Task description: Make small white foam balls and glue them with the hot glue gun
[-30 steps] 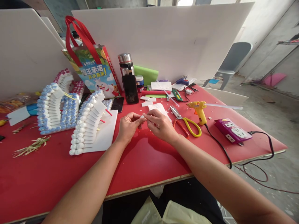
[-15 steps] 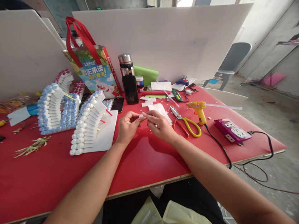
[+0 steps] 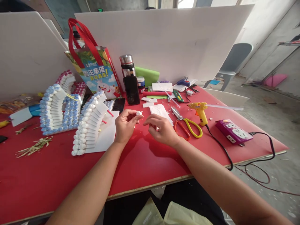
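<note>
My left hand (image 3: 126, 126) pinches a small white round piece (image 3: 139, 113) between thumb and fingertips, held a little above the red table (image 3: 140, 162). Just to its right, my right hand (image 3: 161, 129) hovers with fingers curled and pinched together; whether anything is in them is hidden. The two hands are slightly apart. A white stepped foam model (image 3: 90, 128) edged with small white and blue caps stands left of my left hand. Behind my right hand lies a white foam scrap (image 3: 159, 110).
Red-and-yellow scissors (image 3: 187, 126), a yellow glue gun (image 3: 199, 111) and a purple power strip (image 3: 232, 131) lie to the right. A second foam model (image 3: 56, 107), a red-handled bag (image 3: 98, 73), a steel flask (image 3: 127, 64) and two phones stand behind. White boards wall the table.
My hands have drawn apart: the left keeps the small white piece and lifts it slightly, the right has pulled back to the right and lower.
</note>
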